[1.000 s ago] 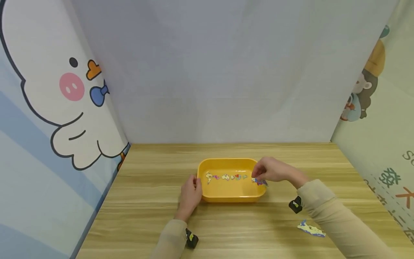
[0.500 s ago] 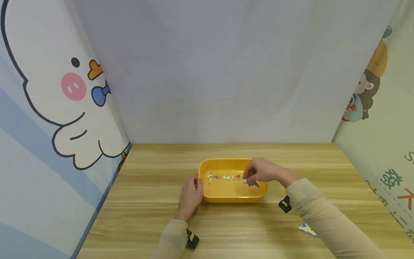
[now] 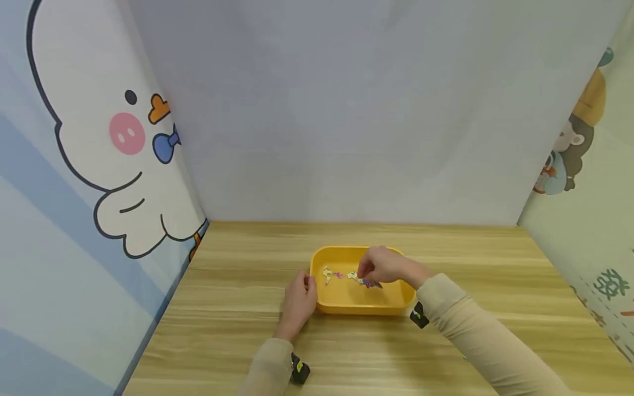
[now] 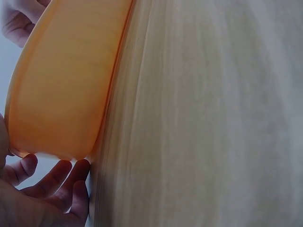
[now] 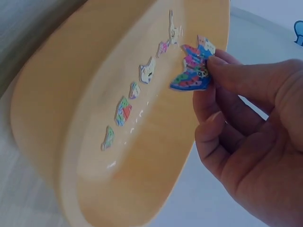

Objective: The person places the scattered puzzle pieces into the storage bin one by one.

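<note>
A yellow plastic tray (image 3: 366, 310) sits on the table. My left hand (image 3: 300, 297) holds its left end, fingertips (image 4: 57, 172) against the outer wall and thumb at the rim. Over the tray's inside, my right hand (image 3: 380, 265) pinches a flat, multicoloured sticker-like cut-out (image 5: 193, 71) between thumb and fingers. It has jagged edges and is mostly blue, red and pink. Several smaller cut-outs lie in a row inside the tray, among them a cream one (image 5: 147, 71), a red and green one (image 5: 123, 111) and a narrow green one (image 5: 108, 138).
The wood-grain table (image 3: 238, 264) runs back to a grey-white curtain (image 3: 327, 121). Cartoon-printed cloths hang at the left and right. A black wrist device (image 3: 299, 368) is on the left wrist, another (image 3: 419, 315) on the right.
My right hand has moved left over the tray with the cut-out. The right sleeve now hides nearly all of a pale cut-out on the table. My left hand stays on the tray.
</note>
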`<state>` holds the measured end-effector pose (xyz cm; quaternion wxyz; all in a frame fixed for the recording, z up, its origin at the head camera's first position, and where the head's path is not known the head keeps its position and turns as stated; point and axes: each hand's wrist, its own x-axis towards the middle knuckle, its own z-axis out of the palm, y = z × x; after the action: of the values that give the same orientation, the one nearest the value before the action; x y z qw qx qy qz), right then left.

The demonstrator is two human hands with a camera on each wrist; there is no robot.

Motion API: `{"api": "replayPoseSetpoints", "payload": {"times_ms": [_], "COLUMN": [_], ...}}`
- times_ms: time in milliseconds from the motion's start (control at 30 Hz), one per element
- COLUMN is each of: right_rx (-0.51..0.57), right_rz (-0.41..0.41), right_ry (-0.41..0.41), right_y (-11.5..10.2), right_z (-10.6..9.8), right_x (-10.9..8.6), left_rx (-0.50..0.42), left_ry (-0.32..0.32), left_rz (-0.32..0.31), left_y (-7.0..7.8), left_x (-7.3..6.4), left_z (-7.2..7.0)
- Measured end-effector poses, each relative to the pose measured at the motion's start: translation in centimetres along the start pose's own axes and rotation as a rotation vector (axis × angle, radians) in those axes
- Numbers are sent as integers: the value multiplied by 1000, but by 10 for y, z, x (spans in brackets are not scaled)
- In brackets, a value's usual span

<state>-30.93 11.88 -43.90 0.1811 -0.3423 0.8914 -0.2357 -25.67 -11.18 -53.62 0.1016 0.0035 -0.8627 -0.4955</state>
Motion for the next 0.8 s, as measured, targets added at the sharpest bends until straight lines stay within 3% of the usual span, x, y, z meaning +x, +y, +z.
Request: {"api": "replayPoseSetpoints", "payload": {"times_ms": [267, 800], "right_rx": [25, 21], "right_rz": [-3, 79], "right_ry": [-8, -59], "right_y": [-3, -19], "right_z": [9, 35], "right_x": [12, 43], "left_rx": [-5, 3], "left_ry": [-18, -3], "left_rz": [-18, 30], "left_y": [-1, -1], "left_x": [2, -1], "left_z": [2, -2]}}
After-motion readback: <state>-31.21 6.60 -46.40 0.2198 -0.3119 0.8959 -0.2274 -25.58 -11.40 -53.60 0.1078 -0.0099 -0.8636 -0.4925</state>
